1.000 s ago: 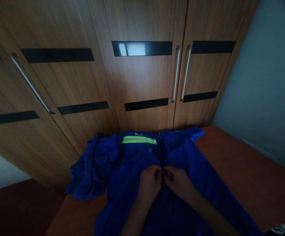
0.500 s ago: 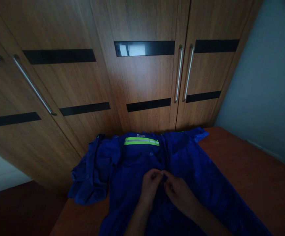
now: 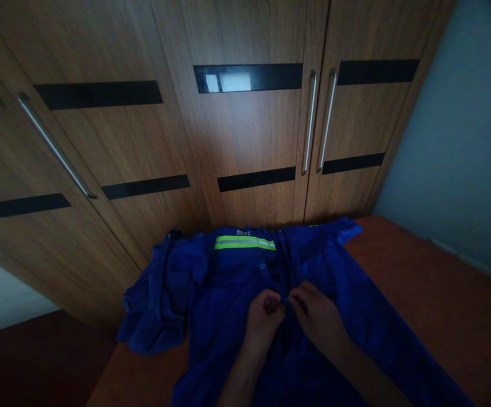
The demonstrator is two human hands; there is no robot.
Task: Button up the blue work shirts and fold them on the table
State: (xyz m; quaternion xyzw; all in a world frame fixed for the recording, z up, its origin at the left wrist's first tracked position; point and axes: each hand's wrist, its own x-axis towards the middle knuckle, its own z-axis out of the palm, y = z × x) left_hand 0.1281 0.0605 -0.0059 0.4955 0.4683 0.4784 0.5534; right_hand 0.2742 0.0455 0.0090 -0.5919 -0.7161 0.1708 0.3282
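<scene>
A blue work jacket (image 3: pixel 224 316) lies spread on a reddish-brown surface, a yellow-green reflective strip (image 3: pixel 245 243) across its chest and white lettering just above. One button (image 3: pixel 263 266) shows on the front above my hands. My left hand (image 3: pixel 263 316) is closed in a pinch on the jacket's front edge. Facing it, my right hand (image 3: pixel 318 316) pinches the cloth a little to the right, thumb and forefinger together. A small bit of blue fabric shows between the fingertips; whether a button is in them is hidden in the dim light.
Bunched blue cloth with buttons (image 3: pixel 156 305) lies at the jacket's left. Behind stands a wooden wardrobe (image 3: pixel 249 130) with dark strips and metal handles (image 3: pixel 310 124). A pale wall (image 3: pixel 461 152) rises on the right, beyond the reddish-brown surface (image 3: pixel 398 260).
My right hand has shifted up and slightly right, so the fingertips are now a little apart. My left hand stays close to the same spot, pinching the cloth. The view has moved slightly.
</scene>
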